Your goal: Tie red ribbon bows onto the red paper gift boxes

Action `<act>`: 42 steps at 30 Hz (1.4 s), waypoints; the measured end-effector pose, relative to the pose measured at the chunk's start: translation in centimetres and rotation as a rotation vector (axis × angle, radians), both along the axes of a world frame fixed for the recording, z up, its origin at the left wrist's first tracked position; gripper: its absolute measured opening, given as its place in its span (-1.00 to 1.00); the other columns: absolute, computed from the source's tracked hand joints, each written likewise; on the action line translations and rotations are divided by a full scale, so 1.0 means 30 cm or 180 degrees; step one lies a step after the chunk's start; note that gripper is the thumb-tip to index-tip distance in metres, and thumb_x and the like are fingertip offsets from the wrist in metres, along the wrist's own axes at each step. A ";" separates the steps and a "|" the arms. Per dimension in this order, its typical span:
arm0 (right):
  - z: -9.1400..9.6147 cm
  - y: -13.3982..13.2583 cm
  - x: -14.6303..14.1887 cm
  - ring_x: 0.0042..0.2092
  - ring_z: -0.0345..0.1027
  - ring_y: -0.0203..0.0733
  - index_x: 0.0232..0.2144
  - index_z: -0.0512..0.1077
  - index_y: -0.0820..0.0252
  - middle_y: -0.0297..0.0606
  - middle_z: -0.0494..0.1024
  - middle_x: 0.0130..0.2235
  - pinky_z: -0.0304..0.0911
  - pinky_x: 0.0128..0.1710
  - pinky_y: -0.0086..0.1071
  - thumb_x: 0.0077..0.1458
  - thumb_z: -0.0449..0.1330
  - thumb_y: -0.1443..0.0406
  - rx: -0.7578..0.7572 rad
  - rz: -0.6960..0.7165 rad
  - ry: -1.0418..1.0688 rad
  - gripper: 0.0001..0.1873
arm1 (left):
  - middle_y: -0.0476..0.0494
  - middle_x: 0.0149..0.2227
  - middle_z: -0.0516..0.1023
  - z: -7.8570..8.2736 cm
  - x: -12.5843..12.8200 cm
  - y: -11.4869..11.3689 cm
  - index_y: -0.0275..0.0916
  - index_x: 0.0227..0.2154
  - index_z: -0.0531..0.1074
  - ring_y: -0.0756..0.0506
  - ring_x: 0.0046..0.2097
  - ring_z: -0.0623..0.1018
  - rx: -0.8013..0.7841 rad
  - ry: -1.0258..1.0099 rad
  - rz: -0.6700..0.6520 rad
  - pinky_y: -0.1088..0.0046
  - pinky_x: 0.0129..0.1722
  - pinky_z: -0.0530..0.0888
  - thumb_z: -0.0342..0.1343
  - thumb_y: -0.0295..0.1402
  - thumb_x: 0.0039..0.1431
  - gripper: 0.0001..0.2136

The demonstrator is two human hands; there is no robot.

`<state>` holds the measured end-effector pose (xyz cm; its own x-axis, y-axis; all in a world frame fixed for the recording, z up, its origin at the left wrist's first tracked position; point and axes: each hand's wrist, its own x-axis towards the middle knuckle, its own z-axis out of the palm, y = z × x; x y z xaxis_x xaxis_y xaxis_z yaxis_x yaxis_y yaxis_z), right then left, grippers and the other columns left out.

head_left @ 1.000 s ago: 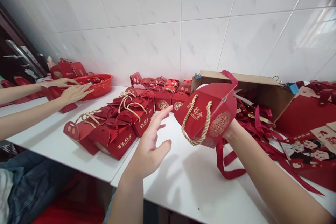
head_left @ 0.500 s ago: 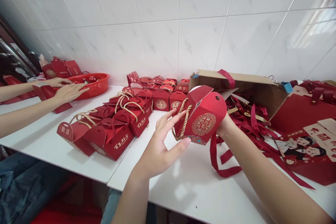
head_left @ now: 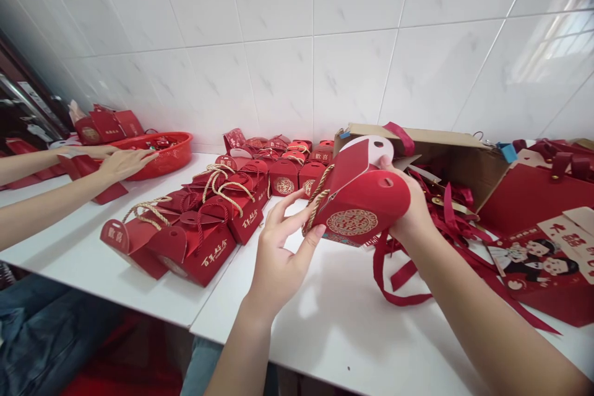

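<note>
Above the table hangs a red paper gift box (head_left: 359, 210) with a round gold emblem, tilted so that one end points left. My right hand (head_left: 411, 201) grips it from the right, with the thumb at the upper flaps and the other fingers hidden behind. At the left end, my left hand (head_left: 283, 250) has thumb and fingers closed about the twisted gold rope handle (head_left: 319, 195). The box's top flaps, with punched holes, stand apart from each other. Dark red ribbon (head_left: 401, 298) dangles below the right wrist.
Several finished red boxes (head_left: 199, 247) stand left of my hands, with more against the tiled wall. On its side, a cardboard carton (head_left: 487, 173) spills ribbons. A printed box (head_left: 538, 272) lies right. A co-worker's hands (head_left: 123, 164) are by a red basket (head_left: 179, 158).
The gift box has turned and tipped, its flaps spreading further apart. My right thumb has come up over its top edge. My left fingers have drawn in around the rope handle.
</note>
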<state>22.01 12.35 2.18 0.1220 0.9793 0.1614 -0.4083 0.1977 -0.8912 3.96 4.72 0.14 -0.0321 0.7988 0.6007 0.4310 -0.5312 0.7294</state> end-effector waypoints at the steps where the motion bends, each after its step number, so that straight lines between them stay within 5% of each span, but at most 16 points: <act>1: 0.014 -0.012 0.004 -0.58 0.28 -0.32 -0.47 0.42 0.12 -0.43 0.45 -0.57 0.24 -0.58 -0.43 -0.11 0.32 0.02 0.0089 -0.0145 -0.0023 -0.68 | -0.09 0.13 0.39 0.002 -0.002 0.000 -0.02 -0.07 0.52 -0.20 0.19 0.34 0.0083 0.0038 0.0100 0.17 0.18 0.29 0.16 -0.32 0.16 -0.74; 4: 0.059 -0.062 0.017 -0.59 0.22 -0.35 -0.39 0.45 0.13 -0.43 0.39 -0.55 0.17 -0.62 -0.44 -0.05 0.30 0.02 0.0549 -0.0598 -0.0330 -0.68 | -0.11 0.06 0.45 0.011 -0.025 -0.009 -0.04 -0.15 0.55 -0.22 0.11 0.42 0.0086 0.0372 0.0178 0.18 0.10 0.37 0.23 -0.28 0.08 -0.76; 9: 0.103 -0.138 0.032 -0.55 0.06 -0.37 -0.53 0.35 0.15 -0.43 0.19 -0.56 0.00 -0.62 -0.44 0.09 0.22 0.07 0.1377 -0.1388 -0.1138 -0.68 | -0.13 0.12 0.41 0.039 -0.115 -0.049 0.05 0.12 0.33 -0.32 0.14 0.38 -0.0772 0.0900 -0.0185 0.07 0.12 0.35 0.40 -0.16 -0.21 -0.27; 12: 0.111 -0.169 0.027 -0.55 -0.07 -0.38 -0.62 0.17 0.15 -0.45 0.04 -0.58 -0.06 -0.61 -0.44 0.13 0.19 0.17 0.1956 -0.1725 -0.1590 -0.62 | -0.14 0.08 0.45 0.052 -0.144 -0.064 0.02 0.08 0.36 -0.28 0.08 0.44 -0.0530 0.0025 -0.0660 0.17 0.06 0.41 0.40 -0.12 -0.21 -0.30; 15: 0.113 -0.194 0.015 -0.57 -0.12 -0.38 -0.64 0.05 0.13 -0.45 -0.02 -0.59 -0.10 -0.62 -0.43 0.12 0.18 0.26 0.2463 -0.1908 -0.1923 -0.58 | -0.05 -0.08 0.51 0.059 -0.127 -0.068 -0.03 -0.14 0.51 -0.10 -0.11 0.52 0.0426 -0.1377 -0.1026 0.41 -0.12 0.50 0.31 -0.14 -0.04 -0.65; 17: 0.110 -0.207 0.008 -0.57 -0.11 -0.38 -0.64 0.04 0.13 -0.44 -0.01 -0.59 -0.12 -0.62 -0.43 0.09 0.19 0.31 0.2699 -0.1976 -0.2042 -0.58 | 0.03 -0.23 0.51 0.063 -0.100 -0.072 -0.08 -0.38 0.55 0.00 -0.21 0.51 0.0669 -0.1982 -0.0923 0.50 -0.19 0.50 0.29 -0.24 0.03 -0.90; 21: 0.098 -0.221 0.002 -0.57 -0.08 -0.37 -0.64 0.09 0.13 -0.45 0.00 -0.60 -0.14 -0.62 -0.42 0.05 0.22 0.35 0.2817 -0.1986 -0.2118 -0.61 | 0.03 -0.38 0.41 0.073 -0.059 -0.090 -0.15 -0.55 0.47 -0.01 -0.25 0.48 0.0354 -0.2350 -0.0471 0.46 -0.20 0.49 0.31 -0.26 -0.01 -0.84; 26: 0.088 -0.217 0.006 -0.58 -0.04 -0.36 -0.63 0.17 0.13 -0.44 -0.01 -0.61 -0.20 -0.63 -0.39 0.03 0.25 0.30 0.2886 -0.2069 -0.2283 -0.65 | -0.03 -0.42 0.37 0.082 -0.065 -0.128 -0.20 -0.59 0.38 -0.04 -0.30 0.45 0.0369 -0.1602 -0.0470 0.42 -0.18 0.46 0.20 -0.20 0.11 -0.74; 31: 0.090 -0.204 0.010 -0.58 -0.07 -0.38 -0.65 0.09 0.14 -0.44 -0.01 -0.62 -0.21 -0.63 -0.40 0.02 0.26 0.28 0.2916 -0.2221 -0.2408 -0.59 | -0.13 -0.25 0.43 0.091 -0.057 -0.169 -0.19 -0.41 0.39 -0.12 -0.13 0.44 0.0308 -0.0793 -0.0283 0.41 -0.16 0.46 0.21 -0.34 0.09 -0.90; 37: 0.102 -0.194 0.008 -0.59 -0.13 -0.40 -0.62 0.01 0.13 -0.45 0.00 -0.61 -0.19 -0.63 -0.40 0.08 0.19 0.29 0.2833 -0.2440 -0.2533 -0.58 | -0.08 -0.22 0.48 0.102 -0.028 -0.169 -0.15 -0.30 0.42 -0.15 -0.02 0.44 0.1465 -0.0328 -0.0053 0.28 -0.06 0.48 0.17 -0.61 -0.03 -0.75; 42: 0.100 -0.191 0.008 -0.61 -0.08 -0.42 -0.61 0.08 0.13 -0.46 0.05 -0.62 -0.17 -0.65 -0.41 0.03 0.25 0.31 0.3158 -0.2627 -0.2594 -0.62 | -0.11 0.02 0.46 0.103 -0.019 -0.174 -0.20 -0.29 0.49 -0.18 0.08 0.41 0.1171 0.0415 0.0018 0.30 -0.01 0.46 0.14 -0.65 -0.02 -0.74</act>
